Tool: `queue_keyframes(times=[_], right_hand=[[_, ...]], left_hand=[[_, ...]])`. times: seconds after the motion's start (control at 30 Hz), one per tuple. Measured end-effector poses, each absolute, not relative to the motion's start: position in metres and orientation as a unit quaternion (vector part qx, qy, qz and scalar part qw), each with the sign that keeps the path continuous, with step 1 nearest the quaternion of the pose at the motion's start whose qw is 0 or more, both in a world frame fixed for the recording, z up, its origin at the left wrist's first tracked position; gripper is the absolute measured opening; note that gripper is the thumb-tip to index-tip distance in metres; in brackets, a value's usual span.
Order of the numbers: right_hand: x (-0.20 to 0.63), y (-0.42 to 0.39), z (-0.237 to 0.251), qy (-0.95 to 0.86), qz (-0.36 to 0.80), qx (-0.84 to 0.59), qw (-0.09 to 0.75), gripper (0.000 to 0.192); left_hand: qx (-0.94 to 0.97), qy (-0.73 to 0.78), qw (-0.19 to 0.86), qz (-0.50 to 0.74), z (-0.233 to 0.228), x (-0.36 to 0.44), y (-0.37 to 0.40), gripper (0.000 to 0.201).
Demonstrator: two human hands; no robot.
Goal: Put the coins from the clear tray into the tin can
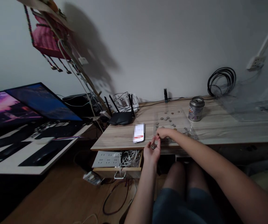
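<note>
My left hand sits cupped, palm up, just off the near edge of the desk, and in its hollow I see a small heap of coins. The fingers curl loosely around that heap, so the hold is a cradle, not a pinch. My right hand hovers just above and beyond the left, fingertips drawn narrow and pointing down toward the cupped palm; whether they pinch a coin I cannot tell, as the spot is too small and dim. Both forearms reach in from below, and my knees show under them.

Just beyond the right hand, loose coins lie scattered flat on the desk top, on a clear plastic sheet that covers this part of the wood. To the left of my hands, near them, a phone lies flat on the desk. Beneath it, below the desk edge, a power strip and a tangle of white cables rest on a low shelf.

Farther off, right of the loose coins, a tin money box stands upright. Far left of it a black router sits with its antennas up. A coil of black cable hangs on the wall behind the tin. Well off to the left, 2 lit screens lean over another table.
</note>
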State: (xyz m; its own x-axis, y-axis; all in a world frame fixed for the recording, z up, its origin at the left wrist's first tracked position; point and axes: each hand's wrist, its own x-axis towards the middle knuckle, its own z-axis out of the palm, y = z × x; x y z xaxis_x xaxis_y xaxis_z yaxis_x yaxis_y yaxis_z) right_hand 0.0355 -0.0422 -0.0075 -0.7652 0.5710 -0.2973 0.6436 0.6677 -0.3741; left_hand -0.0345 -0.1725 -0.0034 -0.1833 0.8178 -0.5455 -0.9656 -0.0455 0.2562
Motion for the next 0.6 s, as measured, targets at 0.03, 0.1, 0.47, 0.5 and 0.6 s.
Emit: queue_keyframes(times=[0.03, 0.1, 0.47, 0.5, 0.6], right_hand=[[0.038, -0.042, -0.007, 0.906, -0.246, 0.335, 0.079, 0.024], [0.044, -0.040, -0.005, 0.898, -0.267, 0.341, 0.083, 0.020], [0.100, -0.021, 0.038, 0.843, -0.395, 0.325, -0.168, 0.027], [0.105, -0.022, 0.036, 0.851, -0.363, 0.340, -0.170, 0.029], [0.121, -0.021, 0.030, 0.867, -0.300, 0.364, -0.163, 0.034]], left_hand=[[-0.125, 0.293, 0.626, 0.712, -0.004, -0.035, -0.172, 0.035], [-0.121, 0.296, 0.621, 0.716, -0.003, -0.037, -0.170, 0.034], [-0.069, 0.281, 0.671, 0.683, 0.019, -0.002, -0.103, 0.022], [-0.069, 0.286, 0.675, 0.677, 0.018, 0.003, -0.094, 0.022], [-0.063, 0.305, 0.693, 0.650, 0.011, 0.016, -0.073, 0.021]])
